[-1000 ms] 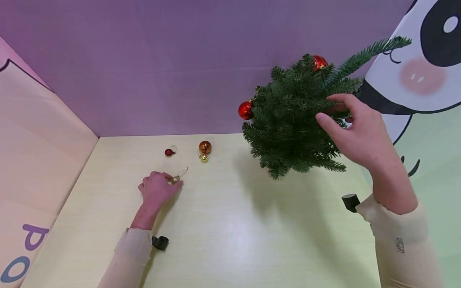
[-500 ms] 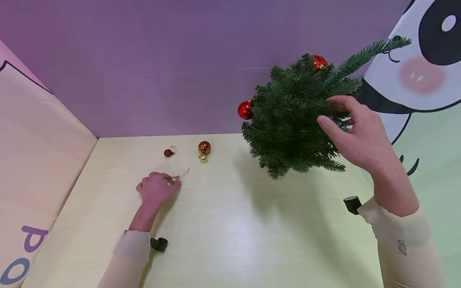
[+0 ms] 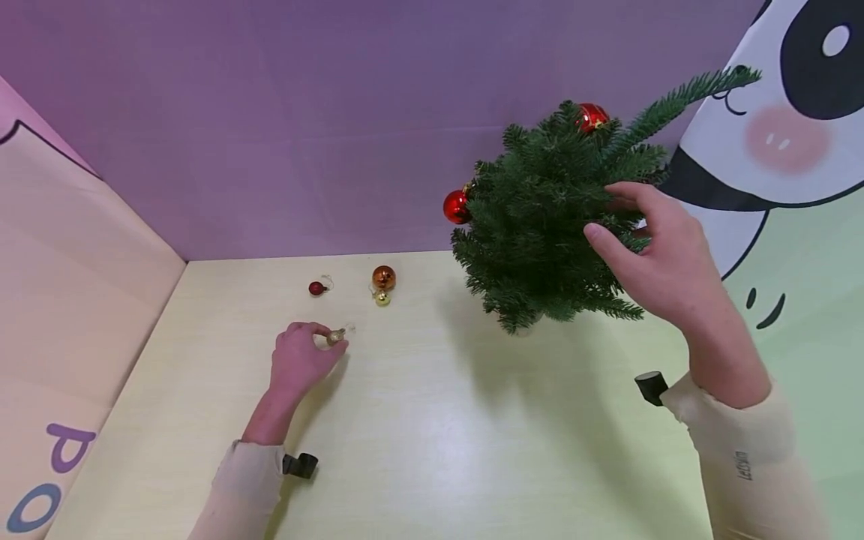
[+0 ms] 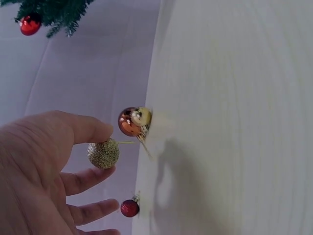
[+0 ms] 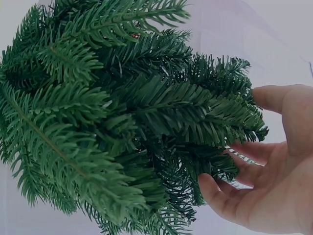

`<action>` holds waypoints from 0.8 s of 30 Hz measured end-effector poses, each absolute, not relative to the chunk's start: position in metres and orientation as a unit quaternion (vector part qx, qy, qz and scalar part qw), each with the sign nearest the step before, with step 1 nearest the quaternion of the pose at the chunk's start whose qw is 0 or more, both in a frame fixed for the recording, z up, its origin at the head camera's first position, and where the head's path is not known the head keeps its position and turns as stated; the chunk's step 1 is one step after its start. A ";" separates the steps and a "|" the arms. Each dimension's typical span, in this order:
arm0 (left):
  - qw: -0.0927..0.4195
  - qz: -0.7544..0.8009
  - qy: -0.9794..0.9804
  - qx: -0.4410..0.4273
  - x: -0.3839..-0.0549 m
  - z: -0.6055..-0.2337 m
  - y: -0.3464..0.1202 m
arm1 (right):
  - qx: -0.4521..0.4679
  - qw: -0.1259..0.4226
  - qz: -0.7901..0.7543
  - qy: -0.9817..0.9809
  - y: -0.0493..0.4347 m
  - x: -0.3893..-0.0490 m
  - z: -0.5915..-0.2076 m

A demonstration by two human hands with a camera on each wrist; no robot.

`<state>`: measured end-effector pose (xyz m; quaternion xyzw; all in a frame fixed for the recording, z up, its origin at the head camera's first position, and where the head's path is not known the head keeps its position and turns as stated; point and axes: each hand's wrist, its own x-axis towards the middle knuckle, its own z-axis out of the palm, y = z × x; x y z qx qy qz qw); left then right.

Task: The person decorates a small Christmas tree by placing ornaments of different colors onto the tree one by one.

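Note:
My left hand (image 3: 300,361) pinches a small gold glitter bauble (image 4: 103,153) between thumb and index finger, its thin hanging loop sticking out. In the left wrist view the other fingers are spread apart. At the right stands a small green Christmas tree (image 3: 543,217), its foot hidden under the branches. Two red baubles hang on it, one at its left side (image 3: 457,207) and one near the top (image 3: 592,117). Beside the tree's right side is my right hand (image 3: 664,262), thumb and fingers well apart, fingertips right at the branch tips (image 5: 244,122).
Near the table's back edge lie a dark red bauble (image 3: 316,288), a copper bauble (image 3: 384,277) and a shiny gold bauble (image 3: 382,298). A purple backdrop (image 3: 304,135) rises behind the pale table (image 3: 418,442). Printed panels stand at both sides.
The left hand shifts slightly right with the gold glitter bauble, now more visible between the fingertips. My right hand stays at the tree, with only slight movement.

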<state>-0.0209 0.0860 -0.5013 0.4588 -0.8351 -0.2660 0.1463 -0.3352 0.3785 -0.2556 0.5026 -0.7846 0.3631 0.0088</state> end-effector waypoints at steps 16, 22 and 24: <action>0.223 -0.275 -0.816 0.457 -0.029 -0.483 0.148 | 0.549 -0.015 0.370 -0.749 0.382 -0.346 -0.256; 0.224 -0.277 -0.820 0.449 -0.034 -0.474 0.153 | 0.546 -0.010 0.376 -0.749 0.381 -0.347 -0.258; 0.224 -0.280 -0.819 0.447 -0.036 -0.471 0.155 | 0.543 -0.002 0.377 -0.751 0.380 -0.348 -0.258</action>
